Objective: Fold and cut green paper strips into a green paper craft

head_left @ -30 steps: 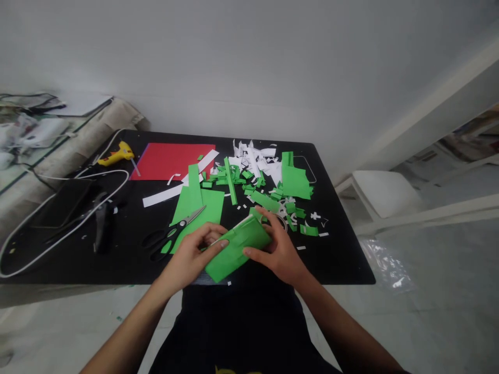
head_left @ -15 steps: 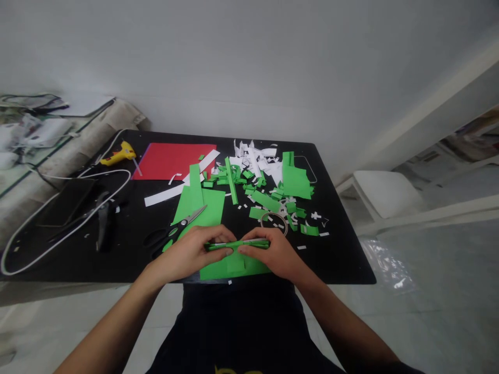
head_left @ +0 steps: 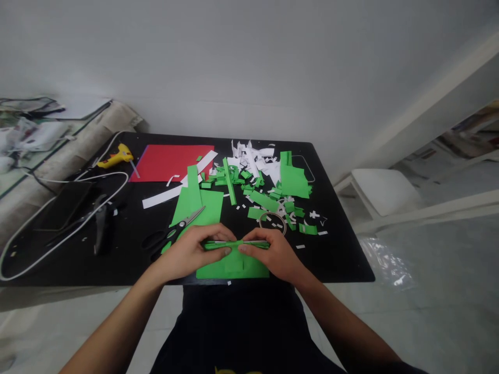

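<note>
Near the table's front edge, my left hand and my right hand pinch the two halves of a narrow folded green paper strip, thumbs toward me and fingers behind. A pale edge shows along its top. A green flap hangs from its middle, over a green paper sheet on the table. Left of my left hand lie black-handled scissors, blades partly over another green sheet. A tape ring rests just beyond my right hand. My fingertips behind the strip are partly hidden.
The black table carries a red sheet, a yellow glue gun, white paper scraps and green cuttings. A white cable loops over the left side, around a dark tool. A white stool stands right.
Both hands keep their hold on the folded strip and have barely moved. The flap under it hangs slightly differently, and the whole view has shifted a little.
</note>
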Motion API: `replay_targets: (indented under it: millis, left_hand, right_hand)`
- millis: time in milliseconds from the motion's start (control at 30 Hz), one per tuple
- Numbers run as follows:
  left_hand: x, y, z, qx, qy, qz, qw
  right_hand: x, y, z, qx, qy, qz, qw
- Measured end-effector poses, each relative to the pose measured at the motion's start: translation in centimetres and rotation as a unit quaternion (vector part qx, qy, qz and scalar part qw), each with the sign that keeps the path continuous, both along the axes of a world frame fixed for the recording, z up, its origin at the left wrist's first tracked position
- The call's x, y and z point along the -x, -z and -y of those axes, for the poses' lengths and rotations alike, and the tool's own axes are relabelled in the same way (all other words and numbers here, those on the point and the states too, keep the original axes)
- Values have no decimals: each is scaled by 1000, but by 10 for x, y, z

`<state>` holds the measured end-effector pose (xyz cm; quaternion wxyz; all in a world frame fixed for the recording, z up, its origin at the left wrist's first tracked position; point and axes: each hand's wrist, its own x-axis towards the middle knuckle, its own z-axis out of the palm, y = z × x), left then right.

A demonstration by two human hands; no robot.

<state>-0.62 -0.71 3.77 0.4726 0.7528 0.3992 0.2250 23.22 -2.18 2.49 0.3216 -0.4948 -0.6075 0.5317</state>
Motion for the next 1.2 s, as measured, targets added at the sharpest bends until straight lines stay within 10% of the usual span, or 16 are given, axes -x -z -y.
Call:
replay_targets:
  millis: [1200]
  left_hand:
    - [-4, 4, 0, 49, -30, 20, 998]
  right_hand:
    - [-4, 3, 4, -51, -19, 9, 998]
